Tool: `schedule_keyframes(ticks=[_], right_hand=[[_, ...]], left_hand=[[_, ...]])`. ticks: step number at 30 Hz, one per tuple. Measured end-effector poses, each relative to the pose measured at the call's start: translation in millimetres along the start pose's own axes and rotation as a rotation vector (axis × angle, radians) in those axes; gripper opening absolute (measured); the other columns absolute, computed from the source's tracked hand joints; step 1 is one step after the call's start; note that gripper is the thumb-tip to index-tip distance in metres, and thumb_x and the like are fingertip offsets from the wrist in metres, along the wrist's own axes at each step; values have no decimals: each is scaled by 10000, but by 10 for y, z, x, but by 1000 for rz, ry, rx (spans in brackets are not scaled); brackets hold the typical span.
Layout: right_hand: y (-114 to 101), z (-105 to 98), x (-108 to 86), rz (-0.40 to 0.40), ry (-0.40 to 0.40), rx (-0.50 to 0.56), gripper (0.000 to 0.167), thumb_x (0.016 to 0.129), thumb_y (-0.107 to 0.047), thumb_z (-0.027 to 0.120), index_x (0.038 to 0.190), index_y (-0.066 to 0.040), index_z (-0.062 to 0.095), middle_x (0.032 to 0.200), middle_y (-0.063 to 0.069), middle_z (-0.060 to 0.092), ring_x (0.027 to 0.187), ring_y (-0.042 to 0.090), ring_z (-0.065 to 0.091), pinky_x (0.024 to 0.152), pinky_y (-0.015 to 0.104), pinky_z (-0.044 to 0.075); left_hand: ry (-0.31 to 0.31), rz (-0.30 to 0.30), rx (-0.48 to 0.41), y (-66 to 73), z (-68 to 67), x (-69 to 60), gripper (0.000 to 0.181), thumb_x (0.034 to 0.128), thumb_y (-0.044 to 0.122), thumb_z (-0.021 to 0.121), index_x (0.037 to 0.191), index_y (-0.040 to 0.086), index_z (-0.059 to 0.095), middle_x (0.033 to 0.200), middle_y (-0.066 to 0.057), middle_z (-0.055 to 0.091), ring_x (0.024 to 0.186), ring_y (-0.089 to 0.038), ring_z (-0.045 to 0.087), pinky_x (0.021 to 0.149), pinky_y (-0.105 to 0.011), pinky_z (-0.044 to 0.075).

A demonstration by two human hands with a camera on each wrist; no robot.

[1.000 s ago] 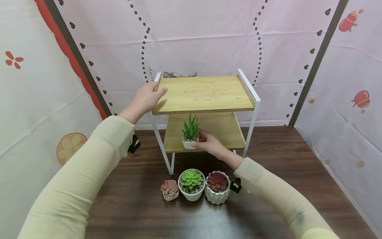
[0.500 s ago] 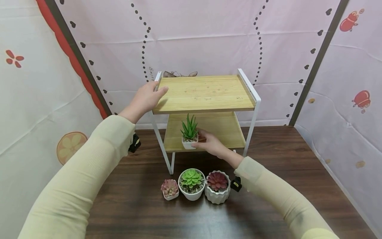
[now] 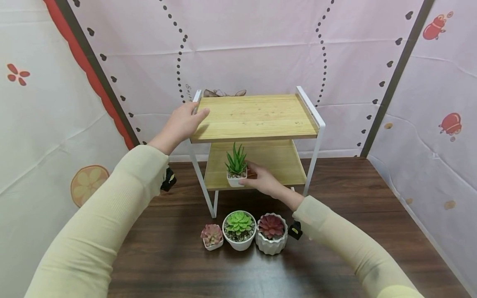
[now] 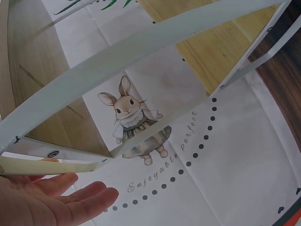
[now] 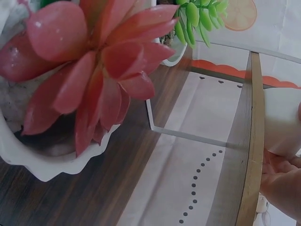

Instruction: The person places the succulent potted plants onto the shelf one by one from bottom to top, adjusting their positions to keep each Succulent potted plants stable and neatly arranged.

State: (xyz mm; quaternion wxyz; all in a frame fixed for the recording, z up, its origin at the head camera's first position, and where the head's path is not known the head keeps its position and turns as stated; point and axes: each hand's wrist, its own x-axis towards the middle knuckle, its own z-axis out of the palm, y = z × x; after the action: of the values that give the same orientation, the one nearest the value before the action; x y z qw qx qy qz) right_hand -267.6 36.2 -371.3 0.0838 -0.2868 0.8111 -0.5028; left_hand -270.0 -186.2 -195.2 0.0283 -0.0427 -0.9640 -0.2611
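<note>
At the lower board's front edge, my right hand (image 3: 262,180) holds a small white square pot (image 3: 236,182) with a spiky green artificial aloe (image 3: 236,160), upright. In the right wrist view the fingers (image 5: 284,186) lie against the white pot (image 5: 282,120) beyond the board's edge. My left hand (image 3: 182,122) grips the top left side of the two-tier shelf rack (image 3: 257,118), thumb over the wooden top. The left wrist view shows its fingers (image 4: 87,200) outside the white rail; the thumb is hidden there.
In front of the rack stand a small pink succulent (image 3: 212,234), a green succulent in a round white pot (image 3: 240,245) and a dark red succulent in a fluted white pot (image 3: 271,246). They sit on a dark wooden table (image 3: 179,265). Printed cloth walls (image 3: 253,33) surround it.
The potted aloe in my right hand has shifted very slightly to the left. My left hand stays where it was on the rack, and the other pots have not moved.
</note>
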Motion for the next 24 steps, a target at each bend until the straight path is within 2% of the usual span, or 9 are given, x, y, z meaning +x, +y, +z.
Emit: schedule_keyframes(ticks=[6, 12, 15, 19, 22, 24], right_hand=[[5, 20, -3, -28, 6, -1, 700, 866, -176, 635, 1442, -58, 256, 1266, 176, 511, 1153, 305, 489, 915, 438, 443], [-66, -25, -118, 15, 58, 47, 857, 827, -169, 678, 1473, -82, 122, 1493, 148, 229, 1313, 343, 320, 1034, 470, 342], [-124, -112, -237, 7, 85, 101, 856, 827, -152, 679, 1472, -80, 121, 1511, 139, 179, 1334, 363, 272, 1078, 458, 278], [-141, -237, -461, -74, 94, 163, 856, 821, -105, 679, 1466, -46, 119, 1503, 162, 186, 1340, 379, 247, 1093, 456, 244], [-51, -285, -660, -136, 70, 160, 866, 818, -95, 681, 1459, -8, 105, 1491, 202, 190, 1333, 395, 249, 1085, 470, 247], [49, -284, -787, -166, 42, 139, 869, 817, -100, 683, 1451, 21, 102, 1478, 238, 191, 1326, 407, 251, 1075, 479, 257]], left_hand=[[4, -4, 2, 2, -3, -3, 690, 958, 490, 295, 1452, 21, 181, 1486, -201, 213, 1352, -376, 214, 1082, -525, 220], [13, 2, 22, 20, 1, -11, 676, 962, 481, 287, 1447, 18, 200, 1470, -210, 249, 1324, -381, 271, 1058, -527, 265], [16, 5, 30, 20, 4, -13, 665, 965, 471, 284, 1444, 16, 206, 1462, -214, 263, 1314, -384, 288, 1051, -524, 280], [26, 11, 25, 7, 8, -14, 643, 968, 452, 297, 1430, 8, 246, 1422, -221, 326, 1226, -371, 388, 989, -508, 357], [33, 15, 20, 3, 9, -10, 626, 968, 440, 306, 1418, 5, 274, 1396, -222, 359, 1170, -363, 426, 946, -502, 388], [35, 14, 21, 2, 8, -6, 628, 968, 442, 301, 1419, 6, 272, 1407, -221, 347, 1202, -372, 407, 970, -508, 370]])
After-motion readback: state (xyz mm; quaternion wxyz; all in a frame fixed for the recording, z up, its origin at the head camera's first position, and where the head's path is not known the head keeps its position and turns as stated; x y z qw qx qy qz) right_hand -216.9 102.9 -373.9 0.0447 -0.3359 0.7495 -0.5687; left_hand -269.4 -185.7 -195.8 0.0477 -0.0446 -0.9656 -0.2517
